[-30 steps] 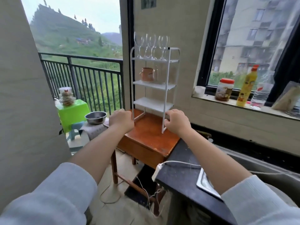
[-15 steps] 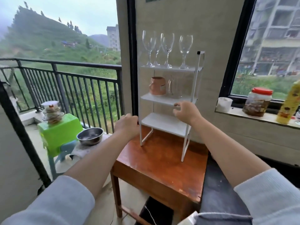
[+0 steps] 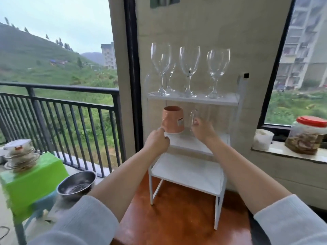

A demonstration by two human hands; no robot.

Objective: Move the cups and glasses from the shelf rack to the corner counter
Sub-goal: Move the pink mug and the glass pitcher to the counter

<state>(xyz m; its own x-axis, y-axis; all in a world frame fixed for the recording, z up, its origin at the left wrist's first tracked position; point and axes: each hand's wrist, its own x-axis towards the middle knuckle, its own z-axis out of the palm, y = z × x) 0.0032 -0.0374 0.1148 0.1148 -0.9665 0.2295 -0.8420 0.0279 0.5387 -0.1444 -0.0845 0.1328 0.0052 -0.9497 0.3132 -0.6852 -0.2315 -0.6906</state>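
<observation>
We see our left hand (image 3: 156, 141) at the front edge of the middle shelf, fingers curled into a loose fist just below the orange mug (image 3: 173, 119); whether they pinch the shelf edge we cannot tell. Our right hand (image 3: 203, 129) reaches in beside it, fingers (image 3: 195, 121) partly open at the handle of a clear glass mug (image 3: 203, 115), which is blurred. Both mugs stand on the middle tier of the white shelf rack (image 3: 191, 177); four wine glasses (image 3: 189, 68) stand upright on top. The orange mug bears a small label, unreadable. The rack sits on a reddish wooden desk (image 3: 177, 218) against a beige wall, between a balcony railing (image 3: 62, 106) and a window sill holding a red-lidded jar (image 3: 307, 135).
</observation>
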